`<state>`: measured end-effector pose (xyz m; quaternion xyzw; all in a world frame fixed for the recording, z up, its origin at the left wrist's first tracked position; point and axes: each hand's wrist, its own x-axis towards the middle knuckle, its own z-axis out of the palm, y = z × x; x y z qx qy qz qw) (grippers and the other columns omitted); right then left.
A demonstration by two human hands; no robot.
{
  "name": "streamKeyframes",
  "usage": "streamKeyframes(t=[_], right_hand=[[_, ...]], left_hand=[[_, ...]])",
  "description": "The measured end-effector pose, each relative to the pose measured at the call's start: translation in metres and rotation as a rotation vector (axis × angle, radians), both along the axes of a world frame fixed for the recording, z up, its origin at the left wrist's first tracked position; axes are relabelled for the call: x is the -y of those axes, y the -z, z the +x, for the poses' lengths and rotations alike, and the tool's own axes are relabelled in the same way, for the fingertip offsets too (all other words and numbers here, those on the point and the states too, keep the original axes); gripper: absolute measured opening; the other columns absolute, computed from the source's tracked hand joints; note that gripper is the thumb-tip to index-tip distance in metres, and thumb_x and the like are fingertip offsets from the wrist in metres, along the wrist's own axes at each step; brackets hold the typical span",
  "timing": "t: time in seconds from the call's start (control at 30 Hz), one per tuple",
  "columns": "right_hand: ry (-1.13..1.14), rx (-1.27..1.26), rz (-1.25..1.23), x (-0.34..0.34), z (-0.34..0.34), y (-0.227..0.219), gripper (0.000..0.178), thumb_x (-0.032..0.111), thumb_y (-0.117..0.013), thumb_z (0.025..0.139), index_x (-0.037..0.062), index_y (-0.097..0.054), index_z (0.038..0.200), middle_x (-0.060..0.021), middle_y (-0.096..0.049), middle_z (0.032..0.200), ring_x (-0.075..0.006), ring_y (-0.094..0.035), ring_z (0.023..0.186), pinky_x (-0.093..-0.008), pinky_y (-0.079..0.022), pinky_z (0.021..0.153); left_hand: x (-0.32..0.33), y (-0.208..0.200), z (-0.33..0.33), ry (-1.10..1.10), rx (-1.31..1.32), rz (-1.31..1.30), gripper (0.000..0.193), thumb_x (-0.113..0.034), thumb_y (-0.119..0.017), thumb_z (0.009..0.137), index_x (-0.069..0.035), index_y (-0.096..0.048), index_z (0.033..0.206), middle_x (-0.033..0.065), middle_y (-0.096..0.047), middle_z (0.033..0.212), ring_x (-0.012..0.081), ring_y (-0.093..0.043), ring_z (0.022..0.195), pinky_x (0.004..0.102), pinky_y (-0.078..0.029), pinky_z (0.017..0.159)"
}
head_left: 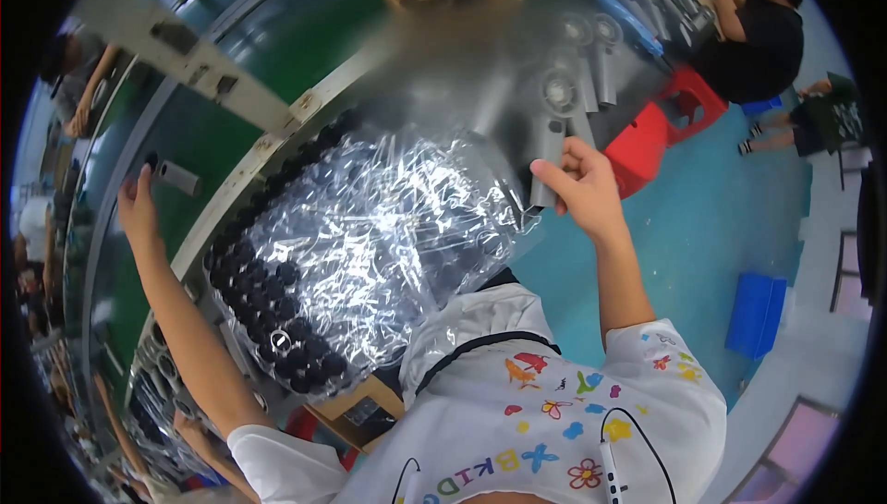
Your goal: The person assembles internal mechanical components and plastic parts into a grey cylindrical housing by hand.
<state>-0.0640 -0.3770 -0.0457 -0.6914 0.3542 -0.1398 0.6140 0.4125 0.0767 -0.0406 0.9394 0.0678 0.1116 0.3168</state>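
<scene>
- Crinkled clear plastic wrap (370,227) covers a tray of black round parts (277,319) on the bench (277,148).
- Right hand (580,185) pinches a grey handle (545,171).
- Left hand (139,208), loosely spread, reaches beside a small grey cylinder (176,176).

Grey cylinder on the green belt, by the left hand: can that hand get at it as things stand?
Probably yes. The left hand is open, raised over the green belt, and the grey cylinder lies just beside its fingertips with nothing between them. The plastic-covered tray of black parts sits nearer the body, out of the way.
</scene>
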Motion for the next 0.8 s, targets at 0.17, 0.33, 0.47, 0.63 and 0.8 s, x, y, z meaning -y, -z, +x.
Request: streamKeyframes(t=[0.17,0.33,0.47,0.63,0.8], right_hand=[[-0.047,0.215,-0.415,-0.019,0.012,-0.024,0.027,0.014,-0.081,0.086,0.0006,-0.062,0.100,0.0046,-0.058,0.073,-0.0004,-0.042,0.051,-0.0185,-0.029,0.046],[-0.626,0.374,-0.595,-0.086,0.039,-0.075,0.044,0.028,-0.088,0.076,0.0015,-0.062,0.100,-0.0020,-0.054,0.061,-0.0087,-0.051,0.048,-0.0247,-0.038,0.046],[-0.881,0.436,-0.420,-0.132,0.047,-0.075,0.037,0.027,-0.087,0.078,0.0024,-0.070,0.100,-0.0062,-0.064,0.068,-0.0143,-0.064,0.053,-0.0282,-0.049,0.050],[-0.786,0.453,-0.144,-0.090,0.056,-0.074,0.016,0.009,-0.073,0.090,-0.0014,-0.071,0.102,-0.0071,-0.073,0.089,-0.0117,-0.067,0.065,-0.0239,-0.052,0.057],[-0.415,0.380,-0.208,-0.037,0.085,-0.065,0.015,0.008,-0.065,0.095,-0.0004,-0.072,0.105,-0.0049,-0.072,0.093,-0.0096,-0.064,0.072,-0.0234,-0.050,0.059]], left_hand=[[0.063,-0.093,-0.201,0.727,-0.182,-0.451,0.060,-0.035,-0.074,0.092,-0.001,-0.057,0.138,0.0102,-0.066,0.119,0.0162,-0.064,0.102,0.0276,-0.050,0.083],[0.110,-0.100,-0.334,0.900,-0.344,-0.832,0.114,-0.040,-0.091,0.071,-0.002,-0.027,0.157,0.0154,-0.059,0.136,0.0252,-0.062,0.116,0.0386,-0.047,0.102],[0.126,-0.076,-0.359,0.776,-0.416,-1.263,0.108,-0.049,-0.089,0.073,0.001,-0.033,0.150,0.0242,-0.058,0.136,0.0365,-0.064,0.120,0.0509,-0.049,0.106],[0.105,-0.024,-0.373,0.658,-0.265,-1.546,0.077,-0.049,-0.070,0.093,0.002,-0.041,0.144,0.0240,-0.063,0.124,0.0341,-0.073,0.097,0.0543,-0.051,0.103],[0.092,0.008,-0.371,0.383,-0.196,-1.505,0.070,-0.056,-0.053,0.100,0.001,-0.049,0.139,0.0204,-0.065,0.115,0.0259,-0.070,0.077,0.0539,-0.044,0.110]])
